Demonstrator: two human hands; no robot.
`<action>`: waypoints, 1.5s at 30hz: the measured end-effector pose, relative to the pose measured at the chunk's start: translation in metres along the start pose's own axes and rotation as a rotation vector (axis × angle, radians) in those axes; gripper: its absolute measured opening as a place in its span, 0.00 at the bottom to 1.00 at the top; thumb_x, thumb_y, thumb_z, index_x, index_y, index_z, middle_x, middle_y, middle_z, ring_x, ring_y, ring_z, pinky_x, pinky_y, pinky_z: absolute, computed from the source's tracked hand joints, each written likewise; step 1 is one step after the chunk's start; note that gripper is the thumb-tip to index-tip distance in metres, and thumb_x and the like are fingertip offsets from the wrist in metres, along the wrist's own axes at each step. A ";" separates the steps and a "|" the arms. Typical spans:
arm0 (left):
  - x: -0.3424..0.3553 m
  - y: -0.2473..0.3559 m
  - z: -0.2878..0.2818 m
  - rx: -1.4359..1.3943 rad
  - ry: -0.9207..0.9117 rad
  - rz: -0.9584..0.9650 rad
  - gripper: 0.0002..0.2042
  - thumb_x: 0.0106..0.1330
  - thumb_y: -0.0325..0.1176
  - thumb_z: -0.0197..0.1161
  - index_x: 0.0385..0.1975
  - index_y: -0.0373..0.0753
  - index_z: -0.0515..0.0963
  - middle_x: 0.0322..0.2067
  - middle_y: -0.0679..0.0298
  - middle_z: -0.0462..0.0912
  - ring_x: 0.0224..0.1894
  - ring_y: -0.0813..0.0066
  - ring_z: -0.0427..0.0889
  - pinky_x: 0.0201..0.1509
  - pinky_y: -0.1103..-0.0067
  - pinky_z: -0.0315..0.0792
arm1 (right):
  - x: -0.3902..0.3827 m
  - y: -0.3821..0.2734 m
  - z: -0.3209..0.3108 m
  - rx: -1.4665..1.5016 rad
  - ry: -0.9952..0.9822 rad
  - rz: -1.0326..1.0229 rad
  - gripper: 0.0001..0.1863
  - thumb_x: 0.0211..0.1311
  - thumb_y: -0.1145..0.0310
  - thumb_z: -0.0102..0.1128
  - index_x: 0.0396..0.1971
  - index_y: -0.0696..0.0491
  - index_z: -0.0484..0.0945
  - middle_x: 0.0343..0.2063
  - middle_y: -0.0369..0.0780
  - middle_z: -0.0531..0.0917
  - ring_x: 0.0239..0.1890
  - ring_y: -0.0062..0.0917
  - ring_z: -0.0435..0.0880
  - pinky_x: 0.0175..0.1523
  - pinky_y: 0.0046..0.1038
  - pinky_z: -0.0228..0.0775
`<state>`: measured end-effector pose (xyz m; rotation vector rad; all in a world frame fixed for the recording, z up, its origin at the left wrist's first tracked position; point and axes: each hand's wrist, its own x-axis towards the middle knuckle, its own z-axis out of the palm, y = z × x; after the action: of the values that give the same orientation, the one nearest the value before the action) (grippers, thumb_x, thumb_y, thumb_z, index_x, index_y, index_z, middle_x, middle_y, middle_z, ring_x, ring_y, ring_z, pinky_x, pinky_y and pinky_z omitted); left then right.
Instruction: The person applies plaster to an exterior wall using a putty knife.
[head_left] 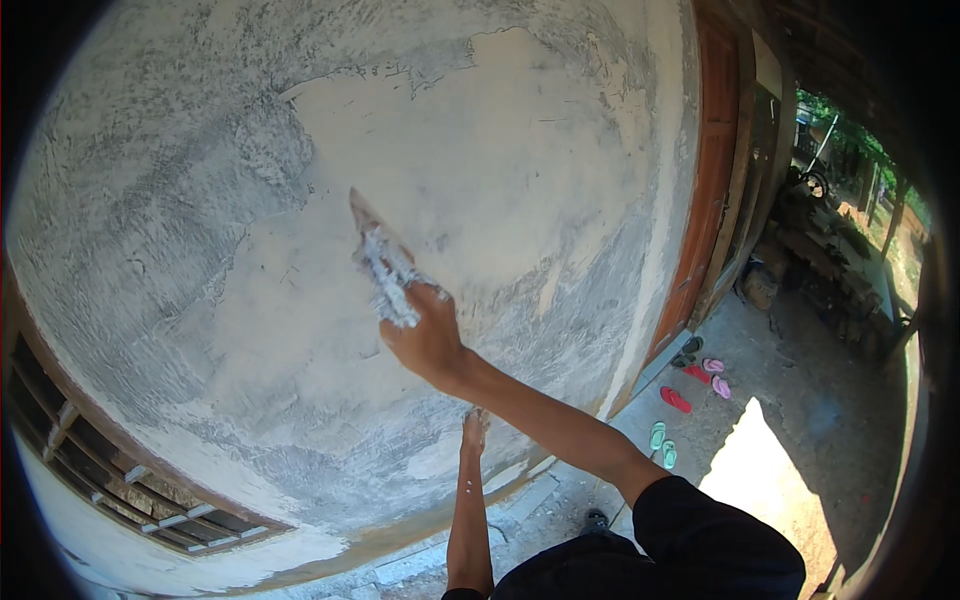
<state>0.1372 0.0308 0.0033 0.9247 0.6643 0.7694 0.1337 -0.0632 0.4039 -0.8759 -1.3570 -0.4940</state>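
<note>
In front of me, my right hand is closed around a putty knife, its thin blade seen nearly edge-on and pointing up and left against the wall. Thick white plaster smears the fingers and the handle. The wall carries a smooth cream coat in its middle and right, with rough grey patches around it. Lower down, my left hand is close to the wall below the right forearm. Its fingers are small and unclear, so what they hold, if anything, does not show. White specks dot the left forearm.
At lower left is a barred window. A brown wooden door stands to the right. Several sandals lie on the concrete floor, among them a red pair and a mint-green pair. Stacked wood sits farther right.
</note>
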 end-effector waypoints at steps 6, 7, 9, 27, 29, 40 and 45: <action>0.009 -0.016 -0.001 0.150 0.065 -0.007 0.18 0.62 0.39 0.41 0.49 0.39 0.65 0.44 0.64 0.71 0.43 0.72 0.69 0.42 0.74 0.62 | 0.087 0.117 -0.096 -0.028 0.336 0.477 0.04 0.40 0.81 0.47 0.18 0.67 0.65 0.09 0.43 0.66 0.12 0.29 0.63 0.21 0.31 0.60; 0.006 -0.016 0.005 0.158 0.076 -0.016 0.18 0.62 0.39 0.41 0.49 0.39 0.65 0.45 0.63 0.70 0.44 0.70 0.68 0.44 0.74 0.61 | 0.087 0.125 -0.100 -0.167 0.294 0.499 0.04 0.40 0.81 0.47 0.18 0.67 0.65 0.09 0.45 0.67 0.12 0.31 0.66 0.22 0.32 0.61; 0.003 -0.012 0.006 0.171 0.093 -0.021 0.18 0.62 0.39 0.41 0.48 0.39 0.65 0.46 0.62 0.69 0.46 0.68 0.67 0.45 0.73 0.61 | 0.067 0.124 -0.071 -0.348 0.205 0.344 0.05 0.40 0.80 0.47 0.19 0.66 0.68 0.12 0.48 0.71 0.16 0.39 0.71 0.25 0.35 0.63; -0.003 -0.012 0.004 0.143 0.088 -0.013 0.16 0.63 0.40 0.40 0.47 0.41 0.65 0.46 0.59 0.69 0.49 0.66 0.65 0.48 0.70 0.58 | 0.087 0.109 -0.090 -0.013 0.322 0.544 0.05 0.40 0.81 0.46 0.20 0.66 0.66 0.17 0.49 0.71 0.17 0.38 0.69 0.23 0.30 0.60; -0.005 -0.007 0.009 0.222 0.074 -0.051 0.16 0.63 0.40 0.40 0.45 0.40 0.66 0.44 0.61 0.70 0.47 0.68 0.66 0.47 0.70 0.60 | 0.090 0.121 -0.074 -0.234 0.234 0.400 0.06 0.40 0.80 0.48 0.21 0.67 0.67 0.16 0.49 0.71 0.19 0.40 0.71 0.25 0.33 0.62; 0.005 -0.014 -0.005 0.214 0.053 -0.060 0.17 0.63 0.39 0.39 0.47 0.38 0.64 0.46 0.61 0.68 0.47 0.68 0.67 0.49 0.70 0.59 | 0.006 -0.046 0.070 -0.142 -0.249 -0.230 0.13 0.38 0.74 0.55 0.27 0.62 0.73 0.19 0.45 0.74 0.21 0.33 0.76 0.24 0.32 0.68; -0.010 -0.010 0.025 0.167 0.049 -0.098 0.18 0.63 0.39 0.39 0.49 0.37 0.64 0.52 0.60 0.63 0.53 0.63 0.61 0.53 0.68 0.56 | 0.044 0.013 -0.014 0.187 0.105 0.210 0.08 0.37 0.80 0.51 0.24 0.63 0.68 0.17 0.47 0.71 0.19 0.39 0.71 0.23 0.33 0.62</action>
<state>0.1537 0.0085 0.0076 1.0199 0.8200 0.6584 0.1603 -0.0584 0.4438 -0.8153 -1.1790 -0.2434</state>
